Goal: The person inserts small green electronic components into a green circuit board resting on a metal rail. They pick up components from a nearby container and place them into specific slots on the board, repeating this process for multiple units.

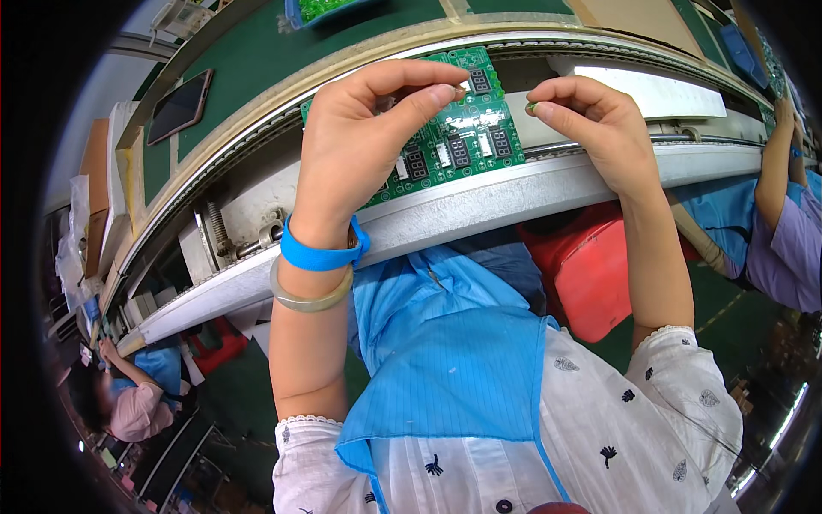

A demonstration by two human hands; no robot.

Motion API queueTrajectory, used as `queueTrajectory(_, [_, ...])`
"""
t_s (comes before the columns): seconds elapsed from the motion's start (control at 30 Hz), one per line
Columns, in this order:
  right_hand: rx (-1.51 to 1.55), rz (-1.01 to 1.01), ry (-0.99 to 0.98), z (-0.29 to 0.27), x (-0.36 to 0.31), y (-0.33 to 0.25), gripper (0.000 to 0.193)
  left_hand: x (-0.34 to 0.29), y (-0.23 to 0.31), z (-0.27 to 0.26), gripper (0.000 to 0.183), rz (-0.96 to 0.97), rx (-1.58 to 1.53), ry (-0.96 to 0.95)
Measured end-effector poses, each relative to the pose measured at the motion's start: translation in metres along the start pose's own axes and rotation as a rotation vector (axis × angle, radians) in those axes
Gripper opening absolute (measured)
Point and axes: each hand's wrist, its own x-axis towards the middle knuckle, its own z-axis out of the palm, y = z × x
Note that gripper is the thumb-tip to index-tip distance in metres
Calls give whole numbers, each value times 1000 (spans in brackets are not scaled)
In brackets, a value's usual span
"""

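Observation:
My left hand (349, 137), with a blue wrist strap (321, 254) and a pale bangle (310, 297) on its wrist, reaches over a green circuit board (473, 125). Its thumb and forefinger are pinched close above the board beside a black digit display (479, 81); what they hold, if anything, is too small to make out. My right hand (604, 128) hovers just off the board's right edge, thumb and forefinger closed on a small green component (532, 108). More digit displays (460, 151) and white connectors (443, 155) are mounted along the board's near side.
The board lies across a conveyor with a metal front rail (445, 201). Beyond it are a blue bin (330, 10) of green parts and a phone (180, 106) on a green surface. Red seat (591, 274) below; other people work at far left and right.

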Motion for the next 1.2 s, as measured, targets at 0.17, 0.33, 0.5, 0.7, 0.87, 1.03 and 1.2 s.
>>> queueTrajectory(0.17, [-13, 14, 4, 2, -1, -1, 23, -1, -2, 2, 19, 43, -75, 39])
queueTrajectory(0.33, [-93, 3, -6, 2, -1, -1, 23, -1, -5, 0, 15, 72, -77, 37])
queueTrajectory(0.5, [-338, -66, -21, 1, -2, -5, 22, -3, -6, 0, 16, 71, -72, 34])
queueTrajectory(0.7, [-624, -211, -43, 5, -5, -7, 17, -3, -5, 0, 16, 95, -36, 51])
queueTrajectory(0.87, [-786, -367, -58, 8, -4, -8, 13, -5, -3, -5, 21, 53, 50, -3])
queueTrajectory(1.03, [-865, -428, -50, 10, -5, -10, 12, -5, -2, -1, 21, 45, 78, 22])
queueTrajectory(1.2, [-977, -475, -19, 16, -8, -15, 11, -4, -6, 0, 17, 65, 22, 53])
